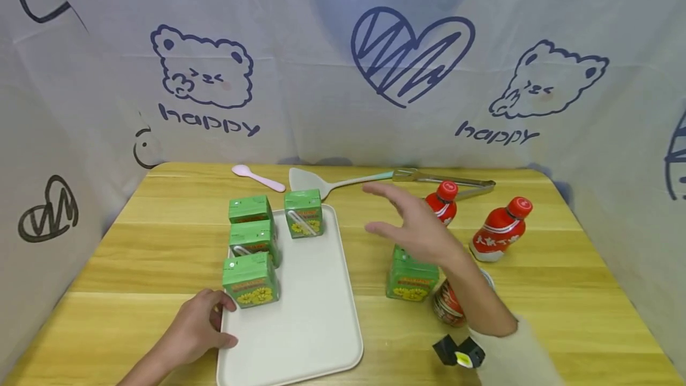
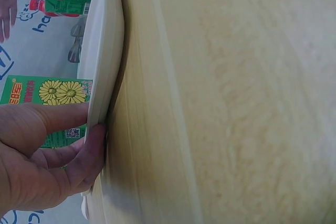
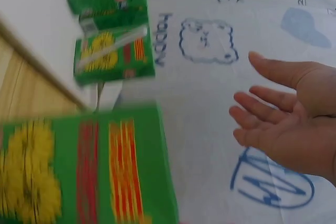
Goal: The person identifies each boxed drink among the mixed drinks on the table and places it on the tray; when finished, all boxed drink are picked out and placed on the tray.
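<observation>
My left hand (image 1: 199, 325) pinches the left rim of a white tray (image 1: 308, 332); thumb and fingers lie on either side of the rim in the left wrist view. Three green drink cartons (image 1: 256, 293) stand in a column along the tray's left side, and another carton (image 1: 303, 222) stands near its far edge. To the right, my right hand (image 1: 420, 225) hovers with fingers spread and holds nothing. Below it on the table stands a green carton (image 1: 411, 282), partly covered by the hand; in the right wrist view this carton (image 3: 105, 166) looms close.
Two red bottles (image 1: 498, 234) and a can (image 1: 447, 305) stand at the right, one bottle partly hidden by my hand. Along the table's back lie a pink spoon (image 1: 259, 179), a spatula (image 1: 332, 184) and metal tongs (image 1: 445, 179). A small black object (image 1: 446, 350) appears by the right sleeve.
</observation>
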Tool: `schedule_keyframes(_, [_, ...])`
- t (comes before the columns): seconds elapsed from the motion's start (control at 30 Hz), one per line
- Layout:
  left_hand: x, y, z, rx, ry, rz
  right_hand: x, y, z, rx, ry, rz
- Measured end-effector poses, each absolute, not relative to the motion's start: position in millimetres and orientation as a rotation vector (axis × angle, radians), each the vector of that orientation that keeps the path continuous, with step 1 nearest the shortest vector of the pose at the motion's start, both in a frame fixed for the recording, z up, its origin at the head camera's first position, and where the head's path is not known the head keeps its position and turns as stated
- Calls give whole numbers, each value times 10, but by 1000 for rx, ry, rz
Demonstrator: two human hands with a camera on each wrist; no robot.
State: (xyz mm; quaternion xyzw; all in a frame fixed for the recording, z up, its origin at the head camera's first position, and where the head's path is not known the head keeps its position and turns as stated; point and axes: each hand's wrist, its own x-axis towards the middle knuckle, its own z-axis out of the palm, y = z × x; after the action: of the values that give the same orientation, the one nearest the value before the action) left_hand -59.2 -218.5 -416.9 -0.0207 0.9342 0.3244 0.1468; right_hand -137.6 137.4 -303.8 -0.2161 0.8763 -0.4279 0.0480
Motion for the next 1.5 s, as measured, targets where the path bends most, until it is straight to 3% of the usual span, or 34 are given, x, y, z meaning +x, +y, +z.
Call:
schedule_keyframes(0.63, [-582,-2184,-4182,-51,2694,963,-1451,2285,-3327,-716,2545,-1172])
schedule_keyframes(1.5, [-595,-2184,-4178,-73,2685,958,-1502,2471,-3601,-638,2464,-1167])
